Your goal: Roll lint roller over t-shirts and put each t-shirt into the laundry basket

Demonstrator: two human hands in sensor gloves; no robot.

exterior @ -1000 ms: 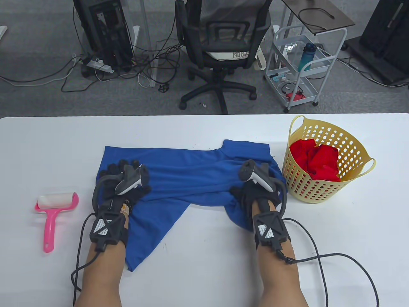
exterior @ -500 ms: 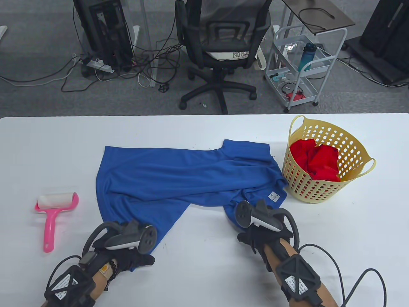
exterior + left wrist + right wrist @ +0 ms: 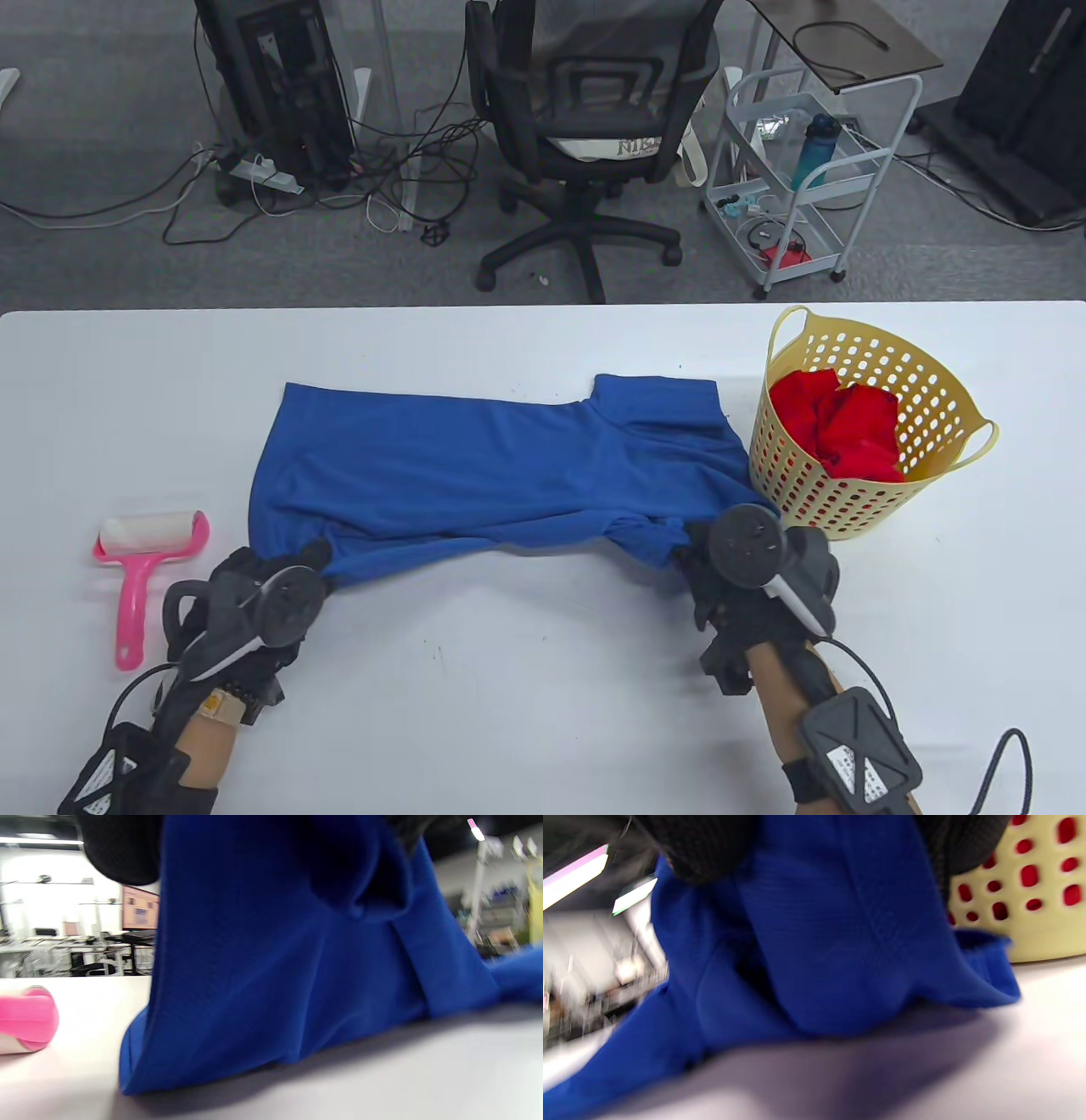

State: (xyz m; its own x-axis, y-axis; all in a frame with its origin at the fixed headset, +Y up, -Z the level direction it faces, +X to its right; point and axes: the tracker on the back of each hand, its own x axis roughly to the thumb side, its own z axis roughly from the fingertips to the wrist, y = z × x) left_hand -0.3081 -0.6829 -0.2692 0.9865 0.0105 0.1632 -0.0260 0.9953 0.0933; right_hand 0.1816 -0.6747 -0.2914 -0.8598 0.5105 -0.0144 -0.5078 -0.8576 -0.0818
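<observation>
A blue t-shirt lies spread across the middle of the white table. My left hand grips its near left corner, and the cloth bunches up under the black glove in the left wrist view. My right hand grips its near right corner; blue fabric fills the right wrist view between the gloved fingers. The near edge is pulled taut between both hands. A pink lint roller lies at the left, apart from both hands. The yellow laundry basket at the right holds a red t-shirt.
The basket stands just right of my right hand, its wall close behind the cloth. An office chair, a white cart and cables sit on the floor beyond the table's far edge.
Both hands left the top of the shirt, drew back toward me, then took hold of its near corners. The folded-down flap is now pulled up and stretched straight between them.
</observation>
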